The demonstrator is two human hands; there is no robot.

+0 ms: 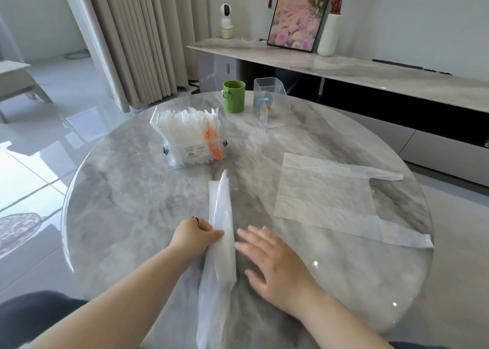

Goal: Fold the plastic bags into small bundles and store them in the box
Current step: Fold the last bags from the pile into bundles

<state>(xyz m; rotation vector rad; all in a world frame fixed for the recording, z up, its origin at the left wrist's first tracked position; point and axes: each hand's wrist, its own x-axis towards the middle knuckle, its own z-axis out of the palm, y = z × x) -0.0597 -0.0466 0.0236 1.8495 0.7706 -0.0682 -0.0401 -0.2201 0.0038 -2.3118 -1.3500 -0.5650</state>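
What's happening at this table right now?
A person is folding a plastic bag, already narrowed to a long strip, on the round marble table. The left hand pinches the strip's edge; the right hand is open beside it. A second bag lies flat to the right, and the clear box behind already holds folded bags.

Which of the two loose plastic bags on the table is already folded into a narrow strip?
The near bag, which the left hand holds, is a long narrow strip. The right-side bag lies spread flat, handles out.
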